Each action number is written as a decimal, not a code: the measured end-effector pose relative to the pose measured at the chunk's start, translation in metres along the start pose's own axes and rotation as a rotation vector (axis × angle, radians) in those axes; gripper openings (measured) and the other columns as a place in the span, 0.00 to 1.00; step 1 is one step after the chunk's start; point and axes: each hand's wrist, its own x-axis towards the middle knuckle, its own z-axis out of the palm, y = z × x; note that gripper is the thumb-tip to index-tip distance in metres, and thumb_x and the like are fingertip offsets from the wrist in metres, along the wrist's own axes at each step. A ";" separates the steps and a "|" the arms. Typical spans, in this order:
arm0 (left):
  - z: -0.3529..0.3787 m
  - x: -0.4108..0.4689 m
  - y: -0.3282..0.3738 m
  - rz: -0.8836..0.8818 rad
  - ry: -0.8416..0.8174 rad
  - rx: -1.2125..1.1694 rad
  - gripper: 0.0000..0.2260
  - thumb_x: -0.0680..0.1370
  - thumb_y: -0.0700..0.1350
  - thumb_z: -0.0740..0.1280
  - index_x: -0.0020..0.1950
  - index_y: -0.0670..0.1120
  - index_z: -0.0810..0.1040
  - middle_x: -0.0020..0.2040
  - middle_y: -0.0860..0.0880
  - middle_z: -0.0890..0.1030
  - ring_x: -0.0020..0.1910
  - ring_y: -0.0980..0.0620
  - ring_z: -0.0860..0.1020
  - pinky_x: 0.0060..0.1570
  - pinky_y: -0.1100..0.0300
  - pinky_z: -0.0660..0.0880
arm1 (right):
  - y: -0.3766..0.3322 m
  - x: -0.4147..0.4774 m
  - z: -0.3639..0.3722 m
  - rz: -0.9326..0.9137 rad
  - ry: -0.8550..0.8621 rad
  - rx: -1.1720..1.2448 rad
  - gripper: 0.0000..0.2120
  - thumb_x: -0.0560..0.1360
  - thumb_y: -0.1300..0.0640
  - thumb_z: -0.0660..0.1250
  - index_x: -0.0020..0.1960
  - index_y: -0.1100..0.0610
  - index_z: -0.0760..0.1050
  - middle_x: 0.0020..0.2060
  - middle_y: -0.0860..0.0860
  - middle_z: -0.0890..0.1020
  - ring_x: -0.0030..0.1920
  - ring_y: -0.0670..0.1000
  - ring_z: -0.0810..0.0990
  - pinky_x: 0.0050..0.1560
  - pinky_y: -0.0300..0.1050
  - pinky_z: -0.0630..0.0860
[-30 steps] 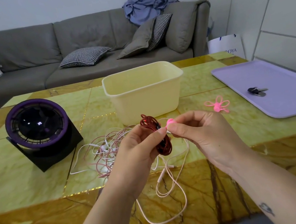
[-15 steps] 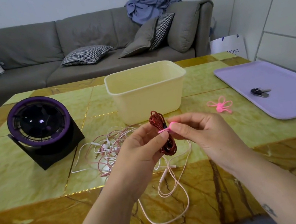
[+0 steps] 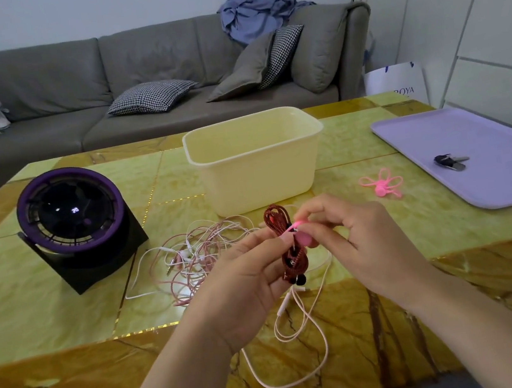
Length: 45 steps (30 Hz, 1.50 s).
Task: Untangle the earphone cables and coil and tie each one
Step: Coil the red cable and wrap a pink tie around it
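A coiled dark red braided earphone cable [image 3: 280, 220] hangs upright above the table. My left hand [image 3: 247, 281] grips its middle between thumb and fingers. My right hand [image 3: 350, 236] pinches a pink silicone tie [image 3: 302, 236] wrapped round the coil's waist. Black earbuds [image 3: 299, 280] dangle at the coil's lower end. A tangle of pink and white earphone cables [image 3: 197, 255] lies on the table behind my left hand, and one pale pink cable [image 3: 301, 330] loops toward the near edge.
A cream plastic tub [image 3: 256, 160] stands behind the hands. More pink ties [image 3: 381, 185] lie to its right. A lilac tray [image 3: 474, 154] with keys [image 3: 449, 161] is far right. A purple desk fan [image 3: 72, 218] stands at left. A grey sofa runs behind the table.
The pink tie has gone from held beside the coil to wrapped round its middle. Both hands stayed close together over the table with the coil.
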 end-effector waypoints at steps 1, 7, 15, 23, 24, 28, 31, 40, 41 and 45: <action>-0.001 0.000 0.000 -0.009 0.001 -0.013 0.05 0.66 0.40 0.69 0.40 0.43 0.83 0.43 0.42 0.83 0.38 0.48 0.80 0.38 0.62 0.79 | 0.000 0.000 0.000 -0.006 -0.011 -0.014 0.08 0.75 0.53 0.64 0.50 0.55 0.79 0.37 0.42 0.83 0.42 0.38 0.82 0.45 0.36 0.78; -0.004 0.000 0.000 -0.047 0.004 -0.079 0.12 0.66 0.40 0.70 0.49 0.41 0.79 0.41 0.44 0.83 0.38 0.52 0.81 0.46 0.59 0.79 | -0.004 0.001 -0.005 0.032 -0.057 0.045 0.07 0.74 0.61 0.69 0.50 0.53 0.82 0.41 0.40 0.84 0.45 0.38 0.81 0.47 0.28 0.74; 0.000 0.002 -0.002 -0.085 -0.001 -0.122 0.15 0.67 0.43 0.70 0.52 0.39 0.78 0.37 0.45 0.81 0.33 0.51 0.81 0.40 0.61 0.80 | -0.007 0.001 -0.008 0.237 -0.066 0.270 0.07 0.71 0.63 0.72 0.46 0.52 0.83 0.41 0.44 0.85 0.43 0.43 0.83 0.47 0.36 0.79; 0.000 0.005 -0.003 -0.030 -0.043 0.019 0.14 0.66 0.38 0.69 0.52 0.39 0.78 0.37 0.46 0.79 0.33 0.54 0.77 0.34 0.62 0.79 | -0.003 0.006 -0.010 0.601 -0.014 0.669 0.14 0.58 0.60 0.75 0.43 0.60 0.81 0.37 0.55 0.85 0.37 0.50 0.83 0.39 0.38 0.80; -0.001 0.005 -0.003 -0.019 -0.040 0.059 0.14 0.67 0.38 0.69 0.52 0.39 0.78 0.37 0.46 0.79 0.33 0.54 0.77 0.34 0.62 0.78 | -0.003 0.005 -0.009 0.629 0.007 0.707 0.14 0.58 0.61 0.75 0.43 0.61 0.80 0.36 0.56 0.85 0.36 0.50 0.83 0.37 0.38 0.79; -0.003 0.006 -0.005 0.037 0.009 0.209 0.17 0.65 0.41 0.72 0.54 0.39 0.79 0.38 0.47 0.78 0.35 0.55 0.78 0.38 0.61 0.76 | -0.005 0.005 -0.007 0.659 0.046 0.772 0.14 0.56 0.62 0.74 0.41 0.62 0.79 0.34 0.56 0.83 0.34 0.49 0.82 0.35 0.37 0.79; -0.006 0.006 -0.007 0.080 0.059 0.335 0.19 0.65 0.44 0.77 0.54 0.42 0.80 0.40 0.48 0.80 0.39 0.55 0.79 0.44 0.57 0.74 | -0.007 0.004 -0.008 0.646 0.051 0.788 0.14 0.55 0.61 0.74 0.40 0.62 0.79 0.34 0.57 0.83 0.34 0.50 0.81 0.36 0.38 0.80; 0.000 -0.002 -0.011 0.264 0.150 0.493 0.16 0.64 0.53 0.74 0.47 0.47 0.81 0.38 0.50 0.82 0.38 0.56 0.79 0.41 0.61 0.73 | -0.008 0.002 -0.005 0.616 -0.066 0.828 0.12 0.62 0.58 0.71 0.44 0.59 0.83 0.42 0.58 0.84 0.43 0.51 0.82 0.46 0.42 0.81; -0.001 -0.001 -0.011 0.264 0.155 0.490 0.14 0.65 0.51 0.74 0.47 0.47 0.81 0.40 0.49 0.82 0.40 0.55 0.80 0.41 0.62 0.74 | -0.009 0.002 -0.004 0.607 -0.093 0.832 0.12 0.62 0.57 0.71 0.45 0.58 0.83 0.43 0.58 0.85 0.44 0.52 0.83 0.49 0.43 0.81; -0.006 0.001 -0.011 0.216 0.088 0.398 0.14 0.68 0.46 0.76 0.52 0.45 0.81 0.49 0.43 0.83 0.50 0.47 0.82 0.51 0.53 0.78 | -0.008 0.002 -0.003 0.574 -0.130 0.672 0.09 0.66 0.59 0.72 0.46 0.54 0.83 0.46 0.55 0.85 0.49 0.52 0.84 0.53 0.45 0.79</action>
